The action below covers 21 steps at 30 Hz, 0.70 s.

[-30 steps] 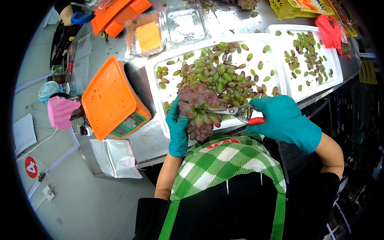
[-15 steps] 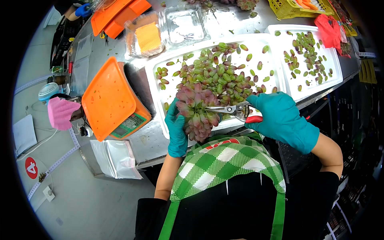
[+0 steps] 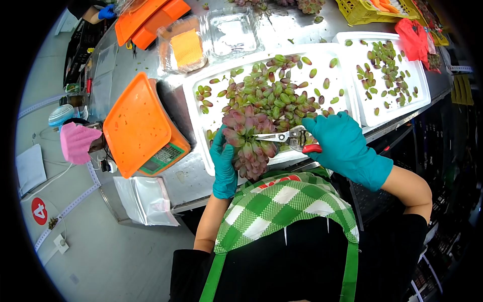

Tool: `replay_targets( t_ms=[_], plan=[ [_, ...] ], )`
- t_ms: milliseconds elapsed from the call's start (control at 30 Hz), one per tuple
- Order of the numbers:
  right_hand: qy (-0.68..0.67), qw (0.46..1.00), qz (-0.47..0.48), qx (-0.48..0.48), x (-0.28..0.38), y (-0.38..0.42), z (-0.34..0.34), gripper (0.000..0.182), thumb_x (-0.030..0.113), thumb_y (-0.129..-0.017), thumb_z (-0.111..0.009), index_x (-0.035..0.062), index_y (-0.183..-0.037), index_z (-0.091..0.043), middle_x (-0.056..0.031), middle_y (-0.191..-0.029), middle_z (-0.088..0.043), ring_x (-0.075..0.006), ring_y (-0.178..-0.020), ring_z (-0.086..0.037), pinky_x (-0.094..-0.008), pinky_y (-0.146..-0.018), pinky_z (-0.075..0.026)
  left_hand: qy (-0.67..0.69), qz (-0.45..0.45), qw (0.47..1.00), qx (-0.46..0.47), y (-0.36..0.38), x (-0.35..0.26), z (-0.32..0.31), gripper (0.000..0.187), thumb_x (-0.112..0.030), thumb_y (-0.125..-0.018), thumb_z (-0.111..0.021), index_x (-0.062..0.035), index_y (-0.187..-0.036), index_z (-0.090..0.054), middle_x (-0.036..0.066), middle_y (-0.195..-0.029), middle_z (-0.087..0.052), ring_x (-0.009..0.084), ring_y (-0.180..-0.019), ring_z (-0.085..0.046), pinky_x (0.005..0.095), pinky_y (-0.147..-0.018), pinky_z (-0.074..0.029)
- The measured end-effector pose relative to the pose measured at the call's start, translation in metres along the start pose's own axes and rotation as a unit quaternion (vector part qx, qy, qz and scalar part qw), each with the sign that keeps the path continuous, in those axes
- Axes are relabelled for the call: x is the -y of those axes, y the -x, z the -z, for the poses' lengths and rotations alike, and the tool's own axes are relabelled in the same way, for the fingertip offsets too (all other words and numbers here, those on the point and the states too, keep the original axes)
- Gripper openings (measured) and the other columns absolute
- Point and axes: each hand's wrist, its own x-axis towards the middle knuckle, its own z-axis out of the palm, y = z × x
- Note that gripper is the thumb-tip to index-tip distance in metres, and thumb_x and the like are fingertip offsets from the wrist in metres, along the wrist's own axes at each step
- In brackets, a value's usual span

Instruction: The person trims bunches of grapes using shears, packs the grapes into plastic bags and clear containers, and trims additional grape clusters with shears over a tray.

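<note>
My left hand (image 3: 225,163), in a teal glove, holds a large pinkish-green succulent rosette (image 3: 249,141) by its left side, over the front of a white tray (image 3: 197,121). Red-handled pruning shears (image 3: 296,138) are gripped in my right hand (image 3: 347,148), also gloved in teal. The shears' blade tips reach into the middle of the rosette; whether they touch a leaf or stem I cannot tell. Behind the rosette, a pile of loose green and purple leaves (image 3: 284,95) lies in the tray.
An orange scale (image 3: 138,126) stands left of the tray, plastic bags (image 3: 146,199) near it. Clear containers (image 3: 231,32) lie behind. A second white tray (image 3: 372,108) with leaves is at right, beside a red bag (image 3: 413,40). A co-worker's blue-gloved hand (image 3: 105,12) shows upper left.
My right hand and the shears have shifted slightly left and up, the blade tips moving further into the rosette. My left hand and the rosette have barely moved.
</note>
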Motion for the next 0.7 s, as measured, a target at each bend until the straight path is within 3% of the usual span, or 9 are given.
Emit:
replay_targets(
  t_ms=[67, 267, 367, 467, 700],
  plan=[
    [-0.014, 0.999, 0.009, -0.031, -0.002, 0.001, -0.009, 0.050, 0.030, -0.061, -0.070, 0.0076, -0.102, -0.052, -0.0075, -0.073, -0.052, -0.0228, -0.064, -0.054, -0.0353, -0.059, -0.041, 0.006, 0.003, 1.000, 0.003, 0.000, -0.001, -0.001, 0.058, -0.027, -0.075, -0.063, 0.0000, -0.121, -0.041, 0.008, -0.116, -0.048, 0.0185, -0.103, -0.049, 0.0300, -0.088, -0.040],
    [-0.160, 0.980, -0.108, 0.046, 0.000, 0.001, -0.006, 0.050, 0.039, -0.062, -0.070, 0.0054, -0.097, -0.057, -0.0105, -0.076, -0.060, -0.0263, -0.066, -0.059, -0.0350, -0.059, -0.046, 0.025, 0.029, 0.999, -0.011, -0.001, 0.010, 0.005, 0.054, -0.028, -0.079, -0.060, -0.0003, -0.121, -0.041, 0.008, -0.116, -0.048, 0.0188, -0.102, -0.050, 0.0298, -0.088, -0.040],
    [-0.185, 0.972, -0.106, 0.094, -0.002, 0.003, 0.001, 0.054, 0.043, -0.063, -0.069, 0.0048, -0.099, -0.057, -0.0122, -0.082, -0.061, -0.0278, -0.070, -0.060, -0.0349, -0.061, -0.047, 0.045, 0.037, 0.998, -0.018, 0.001, 0.011, 0.003, 0.053, -0.027, -0.079, -0.060, -0.0007, -0.121, -0.041, 0.008, -0.116, -0.049, 0.0186, -0.102, -0.050, 0.0299, -0.088, -0.040],
    [-0.154, 0.986, -0.051, 0.032, -0.004, 0.009, 0.001, 0.055, 0.043, -0.062, -0.069, 0.0046, -0.100, -0.056, -0.0124, -0.082, -0.060, -0.0274, -0.070, -0.059, -0.0356, -0.062, -0.046, 0.021, 0.014, 1.000, -0.006, 0.000, 0.004, -0.002, 0.057, -0.029, -0.076, -0.062, -0.0008, -0.121, -0.041, 0.008, -0.116, -0.049, 0.0184, -0.103, -0.049, 0.0304, -0.088, -0.040],
    [-0.088, 0.992, -0.034, 0.087, 0.003, 0.001, 0.015, 0.058, 0.044, -0.062, -0.069, 0.0045, -0.102, -0.056, -0.0128, -0.082, -0.059, -0.0274, -0.070, -0.059, -0.0370, -0.063, -0.045, -0.035, -0.037, 0.999, 0.018, 0.000, 0.000, -0.001, 0.068, -0.033, -0.069, -0.069, -0.0007, -0.122, -0.040, 0.009, -0.117, -0.047, 0.0189, -0.104, -0.048, 0.0311, -0.090, -0.039]
  ],
)
